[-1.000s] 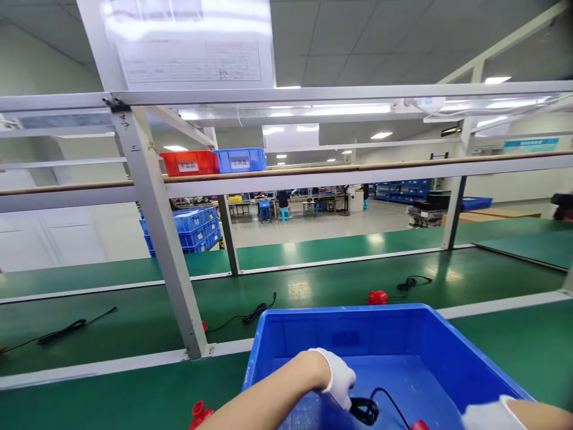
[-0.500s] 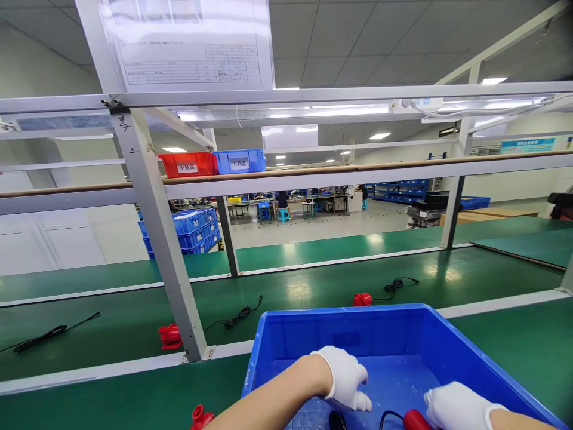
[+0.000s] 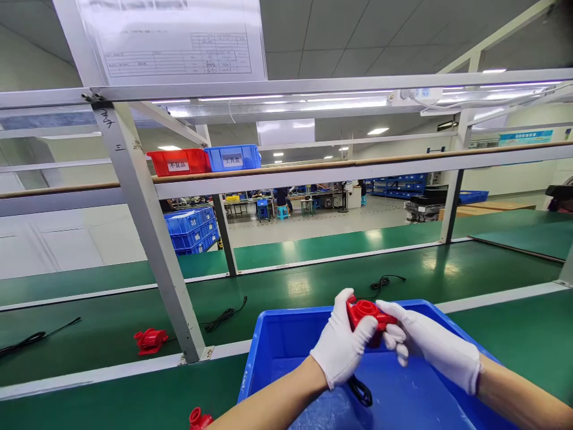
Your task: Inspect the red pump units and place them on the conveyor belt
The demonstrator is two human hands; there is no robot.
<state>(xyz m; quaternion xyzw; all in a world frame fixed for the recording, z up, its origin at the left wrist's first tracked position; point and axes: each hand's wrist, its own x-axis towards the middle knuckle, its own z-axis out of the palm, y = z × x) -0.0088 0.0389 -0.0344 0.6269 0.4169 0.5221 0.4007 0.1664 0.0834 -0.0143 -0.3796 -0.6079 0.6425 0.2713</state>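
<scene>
Both hands wear white gloves and are raised over the blue bin [image 3: 286, 325]. My left hand [image 3: 342, 343] is closed around the left side of a red plastic part [image 3: 366, 312], thumb in front. My right hand [image 3: 421, 337] grips the same part from the right, its fingertips at the part's edge. A round opening on the part faces up. Below my left hand a bundled black cable [image 3: 359, 391] hangs over the bin's floor; where it joins the part is hidden.
Another red part [image 3: 151, 340] lies left of the metal post [image 3: 156, 239], and one more [image 3: 200, 418] at the bottom edge. Black cables [image 3: 226, 318] lie on the green surface [image 3: 286, 292]. Red [image 3: 179, 162] and blue [image 3: 233, 158] boxes stand on the shelf.
Both hands have risen from inside the bin and come together, now holding the red part with its cable. The view has shifted slightly.
</scene>
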